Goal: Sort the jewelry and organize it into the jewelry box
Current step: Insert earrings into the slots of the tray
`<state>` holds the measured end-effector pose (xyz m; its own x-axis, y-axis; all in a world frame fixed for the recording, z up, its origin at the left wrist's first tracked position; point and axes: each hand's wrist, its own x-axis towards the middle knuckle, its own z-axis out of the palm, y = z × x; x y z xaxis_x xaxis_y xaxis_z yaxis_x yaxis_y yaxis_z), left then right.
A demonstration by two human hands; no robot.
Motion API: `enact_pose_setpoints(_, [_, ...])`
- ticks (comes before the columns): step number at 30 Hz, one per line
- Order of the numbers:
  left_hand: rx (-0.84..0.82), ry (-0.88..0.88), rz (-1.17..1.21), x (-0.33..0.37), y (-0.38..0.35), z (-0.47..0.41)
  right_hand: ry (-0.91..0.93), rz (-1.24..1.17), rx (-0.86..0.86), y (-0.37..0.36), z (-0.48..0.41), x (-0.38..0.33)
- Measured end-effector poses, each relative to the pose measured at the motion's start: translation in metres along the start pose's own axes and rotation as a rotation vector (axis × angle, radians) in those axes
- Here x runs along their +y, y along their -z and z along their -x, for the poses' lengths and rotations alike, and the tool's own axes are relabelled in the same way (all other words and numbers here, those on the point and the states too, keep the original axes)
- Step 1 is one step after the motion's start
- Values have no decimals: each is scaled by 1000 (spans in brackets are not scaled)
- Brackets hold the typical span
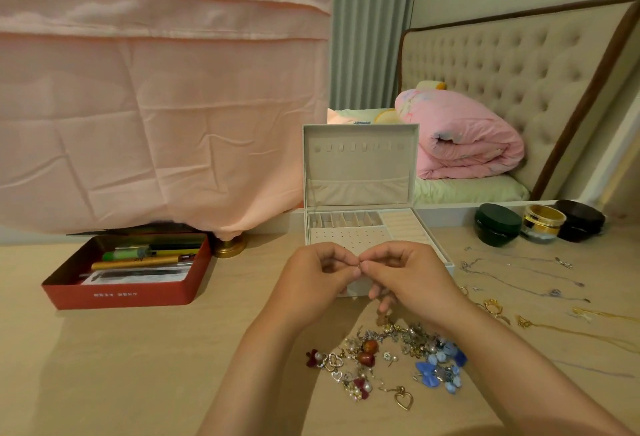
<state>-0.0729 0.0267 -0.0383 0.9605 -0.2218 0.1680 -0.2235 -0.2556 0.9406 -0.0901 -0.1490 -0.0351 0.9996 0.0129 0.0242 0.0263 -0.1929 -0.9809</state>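
**2 hands, 1 tiny piece, held over the open box**

The left hand (320,271) and right hand (398,273) meet fingertip to fingertip, both pinching a small item (359,264). It may be an earring with its back, but it is too small to tell. It is held just in front of the jewelry box (360,165), near the perforated panel (346,236), which is likely where it will go. The unsorted pile (391,356) lies on the surface (138,349) below the wrists. The chains (519,276) lie stretched apart to the right, probably to avoid tangles.

Warm dim light, soft focus, edges bowed.
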Motion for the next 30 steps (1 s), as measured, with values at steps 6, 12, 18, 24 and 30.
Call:
enact_pose_setpoints(6, [11,-92,-120,16,-10,-27,79,113,67,19,-24,-20])
enact_pose_setpoints(12, [27,-110,-477,33,-11,-75,180,501,131,62,-94,-33])
enact_pose_setpoints(18, [-154,-138,-899,21,-19,-116,195,801,-40,57,-145,-16])
enact_pose_setpoints(24, [-329,-95,-966,10,-20,-123,234,1082,-90,58,-159,-16])
enact_pose_setpoints(30, [-380,-75,-979,5,-19,-128,230,1060,-135,64,-163,-13])
